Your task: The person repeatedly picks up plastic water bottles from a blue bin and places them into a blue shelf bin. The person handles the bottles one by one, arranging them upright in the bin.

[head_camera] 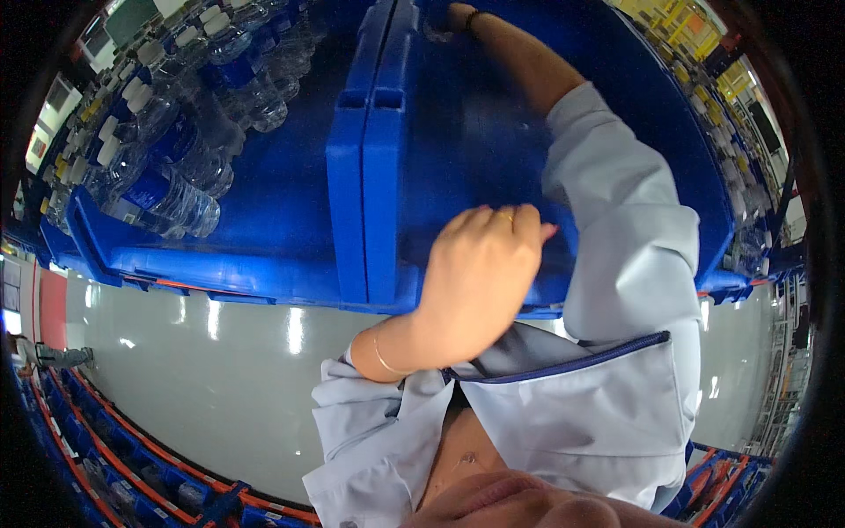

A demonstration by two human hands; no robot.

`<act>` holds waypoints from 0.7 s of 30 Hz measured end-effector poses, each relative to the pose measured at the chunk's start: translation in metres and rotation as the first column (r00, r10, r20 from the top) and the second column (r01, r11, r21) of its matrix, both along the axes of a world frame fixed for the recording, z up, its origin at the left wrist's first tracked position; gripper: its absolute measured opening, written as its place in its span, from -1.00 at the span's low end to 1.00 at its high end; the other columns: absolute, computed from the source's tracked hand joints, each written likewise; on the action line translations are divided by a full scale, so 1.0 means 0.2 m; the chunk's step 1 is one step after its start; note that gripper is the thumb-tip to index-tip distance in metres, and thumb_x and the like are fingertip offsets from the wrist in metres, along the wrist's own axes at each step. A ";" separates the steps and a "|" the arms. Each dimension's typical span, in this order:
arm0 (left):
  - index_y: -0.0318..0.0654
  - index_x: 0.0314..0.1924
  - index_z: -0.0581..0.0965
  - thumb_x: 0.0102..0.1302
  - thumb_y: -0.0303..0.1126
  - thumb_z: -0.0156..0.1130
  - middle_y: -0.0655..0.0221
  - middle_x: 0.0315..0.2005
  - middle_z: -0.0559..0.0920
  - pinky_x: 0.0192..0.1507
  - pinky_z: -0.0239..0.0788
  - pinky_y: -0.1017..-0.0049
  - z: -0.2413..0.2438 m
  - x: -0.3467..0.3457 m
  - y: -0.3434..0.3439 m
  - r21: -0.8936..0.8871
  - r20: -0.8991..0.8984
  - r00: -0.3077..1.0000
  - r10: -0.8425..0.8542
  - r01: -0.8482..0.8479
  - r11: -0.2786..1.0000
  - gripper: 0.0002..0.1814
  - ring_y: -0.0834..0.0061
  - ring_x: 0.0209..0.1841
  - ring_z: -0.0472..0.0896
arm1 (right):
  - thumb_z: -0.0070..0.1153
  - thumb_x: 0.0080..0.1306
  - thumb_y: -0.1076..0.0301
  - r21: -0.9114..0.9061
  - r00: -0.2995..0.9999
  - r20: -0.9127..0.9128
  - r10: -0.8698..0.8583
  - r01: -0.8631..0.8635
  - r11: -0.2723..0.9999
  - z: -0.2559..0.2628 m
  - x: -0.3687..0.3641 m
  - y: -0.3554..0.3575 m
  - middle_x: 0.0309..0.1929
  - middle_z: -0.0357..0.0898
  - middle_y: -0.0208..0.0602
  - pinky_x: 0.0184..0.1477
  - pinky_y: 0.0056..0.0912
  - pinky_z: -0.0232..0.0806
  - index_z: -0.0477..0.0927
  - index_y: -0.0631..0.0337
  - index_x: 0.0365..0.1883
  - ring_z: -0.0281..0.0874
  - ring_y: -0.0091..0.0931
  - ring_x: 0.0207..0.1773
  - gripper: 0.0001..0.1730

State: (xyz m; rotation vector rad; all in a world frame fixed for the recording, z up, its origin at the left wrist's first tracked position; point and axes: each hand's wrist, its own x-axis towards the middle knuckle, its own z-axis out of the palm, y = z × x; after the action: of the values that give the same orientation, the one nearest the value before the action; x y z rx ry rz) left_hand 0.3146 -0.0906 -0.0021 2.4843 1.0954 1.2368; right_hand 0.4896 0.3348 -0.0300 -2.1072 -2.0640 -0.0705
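My left hand (485, 277) is in front of me over the front of a blue plastic bin (462, 158), its back towards the camera and its fingers curled under. Whether anything is in its palm is hidden. My right arm stretches deep into the same bin. The right hand (460, 18) is at the far end, near the top rim of the picture, small and blurred. Beside its fingers is a faint clear object (437, 32), perhaps a plastic bottle; I cannot tell whether the hand grips it.
Left of the double divider wall (366, 185), a second blue bin (264, 224) holds several clear water bottles (178, 138). More bottles (733, 158) stand at the far right. Low racks of blue bins with orange rails (125, 475) are behind. A person (53, 355) is at the far left.
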 end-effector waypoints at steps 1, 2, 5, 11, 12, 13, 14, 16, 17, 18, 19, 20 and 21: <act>-0.26 -0.39 0.58 0.31 -0.26 0.36 0.19 -0.55 0.63 -0.34 0.47 0.24 -0.01 0.00 0.00 0.003 0.003 1.000 0.007 -0.007 1.000 -0.76 0.16 -0.43 0.65 | 0.30 0.33 0.00 -0.035 0.999 0.043 0.015 -0.013 0.999 0.05 -0.01 -0.09 0.08 0.69 -0.04 0.07 -0.06 0.53 0.68 0.20 0.08 0.67 -0.17 0.10 -0.49; -0.27 -0.39 0.58 0.31 -0.26 0.36 0.17 -0.56 0.63 -0.35 0.47 0.23 -0.01 0.00 0.00 0.006 0.005 1.000 -0.004 0.004 1.000 -0.76 0.14 -0.44 0.65 | 0.27 0.35 0.00 -0.069 0.996 0.087 0.025 -0.019 0.997 0.13 0.00 -0.19 0.08 0.69 -0.03 0.05 -0.06 0.53 0.69 0.20 0.07 0.67 -0.17 0.08 -0.50; -0.28 -0.37 0.62 0.34 -0.22 0.34 0.09 -0.51 0.66 -0.36 0.48 0.20 0.00 0.00 0.00 -0.023 0.008 1.000 0.004 -0.004 1.000 -0.74 0.06 -0.40 0.67 | 0.19 0.41 -0.01 -0.208 0.971 0.197 0.138 -0.096 0.973 0.30 -0.09 -0.61 0.05 0.70 -0.03 0.01 -0.05 0.53 0.70 0.20 0.06 0.69 -0.16 0.03 -0.52; -0.31 -0.32 0.66 0.34 -0.14 0.34 0.03 -0.45 0.69 -0.34 0.49 0.15 0.01 0.02 -0.01 -0.099 -0.002 0.998 0.067 -0.067 0.993 -0.67 -0.02 -0.33 0.69 | 0.08 0.45 0.14 -0.244 0.773 0.114 0.624 -0.587 0.772 0.47 -0.14 -1.52 -0.13 0.71 0.11 0.05 -0.01 0.48 0.68 0.30 -0.03 0.68 -0.03 -0.05 -0.62; -0.32 -0.30 0.66 0.34 -0.14 0.33 0.02 -0.43 0.69 -0.34 0.49 0.13 0.00 0.02 -0.01 -0.077 -0.014 0.997 0.071 -0.072 0.994 -0.67 -0.04 -0.32 0.68 | 0.09 0.45 0.17 -0.119 0.751 0.038 0.659 -0.651 0.749 0.48 -0.10 -1.67 -0.16 0.71 0.10 0.00 -0.07 0.50 0.68 0.30 -0.05 0.69 -0.05 -0.08 -0.64; -0.33 -0.29 0.66 0.34 -0.14 0.33 0.01 -0.41 0.69 -0.33 0.49 0.11 0.00 0.02 0.00 -0.056 -0.025 0.997 0.077 -0.078 0.995 -0.67 -0.06 -0.31 0.68 | 0.07 0.46 0.21 -0.120 0.757 -0.111 0.644 -0.653 0.748 0.55 -0.11 -1.86 -0.19 0.71 0.08 -0.04 -0.13 0.51 0.68 0.31 -0.07 0.70 -0.08 -0.11 -0.67; -0.34 -0.27 0.65 0.35 -0.17 0.31 0.01 -0.38 0.70 -0.28 0.50 0.08 0.02 0.01 -0.02 -0.093 -0.126 0.987 0.100 -0.112 0.989 -0.69 -0.08 -0.29 0.67 | 0.05 0.47 0.24 -0.122 0.757 -0.216 0.617 -0.647 0.752 0.57 -0.08 -1.99 -0.20 0.70 0.08 -0.05 -0.16 0.51 0.66 0.31 -0.06 0.70 -0.08 -0.11 -0.68; -0.33 -0.22 0.65 0.35 -0.20 0.30 -0.01 -0.35 0.70 -0.20 0.51 0.08 0.03 0.00 -0.03 -0.106 -0.195 0.974 0.113 -0.135 0.985 -0.71 -0.06 -0.23 0.68 | 0.06 0.48 0.18 -0.001 0.700 -0.196 0.687 -0.700 0.714 0.54 0.01 -2.21 0.02 0.66 0.08 0.09 -0.14 0.48 0.59 0.35 0.11 0.64 -0.05 0.06 -0.58; -0.33 -0.19 0.65 0.35 -0.20 0.30 -0.01 -0.32 0.71 -0.17 0.53 0.10 0.03 0.00 -0.03 -0.090 -0.194 0.976 0.098 -0.117 0.989 -0.71 -0.04 -0.20 0.70 | 0.08 0.48 0.20 -0.002 0.681 -0.282 0.675 -0.704 0.710 0.54 0.06 -2.30 0.19 0.59 0.06 0.20 -0.13 0.44 0.55 0.33 0.19 0.59 -0.07 0.18 -0.55; -0.32 -0.15 0.66 0.35 -0.19 0.30 0.01 -0.28 0.73 -0.14 0.54 0.15 0.02 0.00 -0.02 -0.093 -0.143 0.984 0.105 -0.119 0.989 -0.70 0.00 -0.16 0.72 | 0.10 0.46 0.22 0.047 0.642 -0.249 0.725 -0.740 0.671 0.52 0.12 -2.37 0.23 0.57 0.03 0.22 -0.12 0.42 0.55 0.31 0.21 0.56 -0.09 0.22 -0.55; -0.31 -0.11 0.66 0.36 -0.17 0.31 0.02 -0.24 0.74 -0.12 0.55 0.19 0.00 0.01 -0.01 -0.102 -0.097 0.989 0.111 -0.121 0.987 -0.68 0.04 -0.13 0.73 | 0.13 0.45 0.23 0.092 0.601 -0.217 0.769 -0.772 0.629 0.47 0.19 -2.43 0.27 0.55 0.01 0.25 -0.12 0.41 0.55 0.29 0.22 0.54 -0.10 0.25 -0.55; -0.30 -0.07 0.66 0.36 -0.14 0.32 0.06 -0.20 0.76 -0.08 0.56 0.27 0.02 0.02 -0.03 -0.140 -0.108 0.987 0.122 -0.137 0.981 -0.64 0.12 -0.08 0.75 | 0.11 0.47 0.16 0.086 0.588 -0.244 0.771 -0.779 0.621 0.46 0.27 -2.49 0.20 0.56 0.11 0.25 -0.08 0.39 0.58 0.30 0.12 0.50 -0.04 0.27 -0.58; -0.30 -0.06 0.66 0.36 -0.14 0.33 0.06 -0.21 0.76 -0.09 0.56 0.32 0.02 0.02 -0.01 -0.134 -0.124 0.985 0.118 -0.134 0.982 -0.64 0.16 -0.09 0.76 | 0.12 0.46 0.15 0.078 0.625 -0.276 0.730 -0.743 0.665 0.42 0.35 -2.56 0.21 0.56 0.11 0.26 -0.09 0.39 0.58 0.30 0.12 0.51 -0.03 0.26 -0.57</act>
State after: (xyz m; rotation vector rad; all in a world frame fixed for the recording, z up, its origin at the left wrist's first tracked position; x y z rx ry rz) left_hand 0.3189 -0.0925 0.0009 2.4377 1.3385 1.0160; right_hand 0.5589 -0.1782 0.0546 -1.0219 -2.5570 0.3805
